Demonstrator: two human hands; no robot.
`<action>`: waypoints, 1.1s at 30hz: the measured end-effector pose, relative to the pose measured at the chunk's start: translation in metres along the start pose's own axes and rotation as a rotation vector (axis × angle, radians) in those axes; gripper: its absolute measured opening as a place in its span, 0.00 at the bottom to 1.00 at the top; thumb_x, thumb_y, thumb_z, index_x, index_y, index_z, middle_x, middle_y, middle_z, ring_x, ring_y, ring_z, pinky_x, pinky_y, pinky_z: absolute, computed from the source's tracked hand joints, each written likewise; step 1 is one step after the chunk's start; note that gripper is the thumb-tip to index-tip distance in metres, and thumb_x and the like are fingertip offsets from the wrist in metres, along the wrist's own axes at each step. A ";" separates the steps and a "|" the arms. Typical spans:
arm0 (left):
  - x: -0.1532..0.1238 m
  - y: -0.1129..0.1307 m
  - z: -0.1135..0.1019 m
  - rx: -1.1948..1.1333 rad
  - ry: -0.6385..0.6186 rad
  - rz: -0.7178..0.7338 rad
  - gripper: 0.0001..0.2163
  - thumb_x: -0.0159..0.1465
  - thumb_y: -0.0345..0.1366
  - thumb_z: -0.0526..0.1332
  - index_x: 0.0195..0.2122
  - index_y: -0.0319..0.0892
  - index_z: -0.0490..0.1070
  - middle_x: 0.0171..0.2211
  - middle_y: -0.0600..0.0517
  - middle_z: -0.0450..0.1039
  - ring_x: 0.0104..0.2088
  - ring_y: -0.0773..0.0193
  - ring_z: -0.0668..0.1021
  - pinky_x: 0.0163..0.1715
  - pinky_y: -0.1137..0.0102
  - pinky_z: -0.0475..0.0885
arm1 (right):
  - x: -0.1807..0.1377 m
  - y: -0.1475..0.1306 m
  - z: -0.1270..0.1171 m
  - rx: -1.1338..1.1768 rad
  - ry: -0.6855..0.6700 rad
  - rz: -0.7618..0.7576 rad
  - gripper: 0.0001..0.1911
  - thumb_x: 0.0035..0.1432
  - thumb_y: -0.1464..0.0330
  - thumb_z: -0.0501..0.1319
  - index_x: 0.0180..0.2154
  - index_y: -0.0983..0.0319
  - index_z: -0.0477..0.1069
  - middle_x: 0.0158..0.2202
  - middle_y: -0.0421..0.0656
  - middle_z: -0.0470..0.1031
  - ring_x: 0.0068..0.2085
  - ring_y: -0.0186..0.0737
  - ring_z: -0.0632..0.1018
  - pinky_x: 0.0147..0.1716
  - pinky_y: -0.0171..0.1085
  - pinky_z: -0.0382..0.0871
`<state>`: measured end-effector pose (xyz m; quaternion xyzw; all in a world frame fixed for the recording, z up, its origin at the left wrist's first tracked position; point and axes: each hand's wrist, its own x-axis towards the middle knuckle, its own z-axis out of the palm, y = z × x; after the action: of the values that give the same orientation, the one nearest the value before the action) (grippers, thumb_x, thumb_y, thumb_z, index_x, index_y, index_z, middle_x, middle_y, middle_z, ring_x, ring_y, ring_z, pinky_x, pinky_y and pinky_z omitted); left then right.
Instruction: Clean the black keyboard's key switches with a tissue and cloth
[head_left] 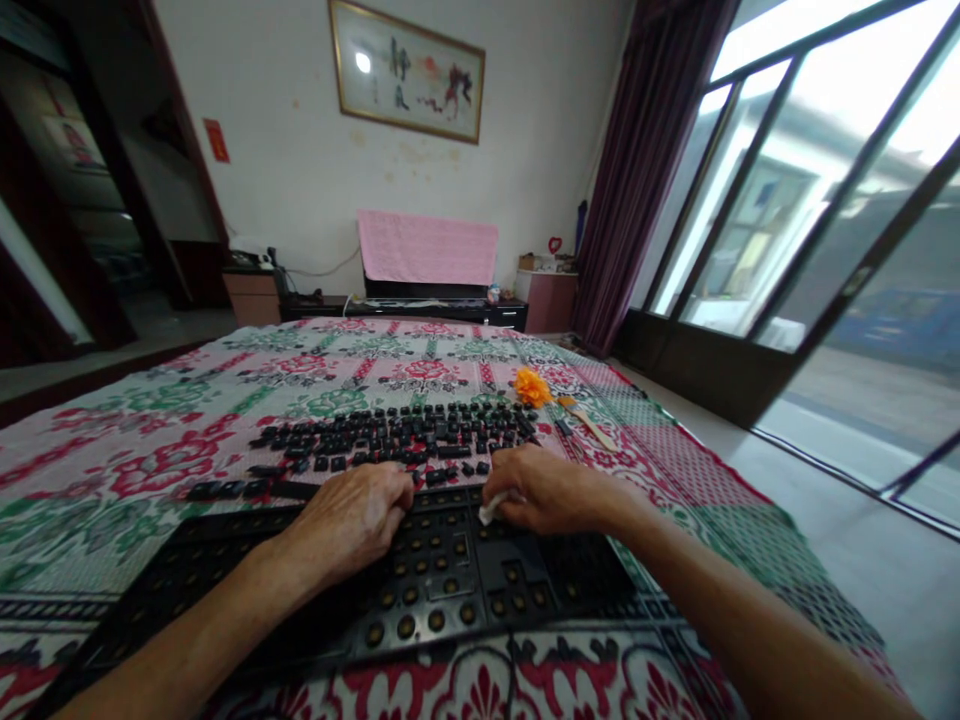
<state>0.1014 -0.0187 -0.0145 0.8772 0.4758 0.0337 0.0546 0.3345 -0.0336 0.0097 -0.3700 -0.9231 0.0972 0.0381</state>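
Note:
A black keyboard (450,590) with its keycaps off lies across the patterned cloth in front of me, its round brownish switch spots showing. My left hand (364,510) is closed at the far edge of the keyboard, fingers curled against it; its fingertips are partly hidden. A small white tissue (491,507) is pinched in my right hand (536,490) and touches the keyboard's far right part. Just beyond both hands, many loose black keycaps (405,430) are spread in rows on the cloth. Part of the keyboard's left side is covered by my left forearm.
Right of the keycaps lie an orange flower-shaped puff (531,388) and a brush with a wooden handle (592,427). The red, green and white cloth (202,430) covers the wide surface. A pink towel (427,248) hangs at the far wall; glass doors (787,230) stand to the right.

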 end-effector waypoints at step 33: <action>-0.001 -0.002 0.003 -0.017 0.061 0.041 0.06 0.53 0.31 0.50 0.27 0.45 0.66 0.27 0.55 0.68 0.30 0.66 0.71 0.30 0.72 0.61 | -0.007 0.013 -0.003 0.117 -0.108 0.015 0.12 0.48 0.72 0.55 0.35 0.63 0.73 0.30 0.42 0.74 0.31 0.33 0.71 0.31 0.30 0.61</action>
<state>0.0990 -0.0189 -0.0182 0.8848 0.4590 0.0656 0.0465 0.3484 -0.0288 0.0104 -0.3682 -0.9138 0.1714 0.0091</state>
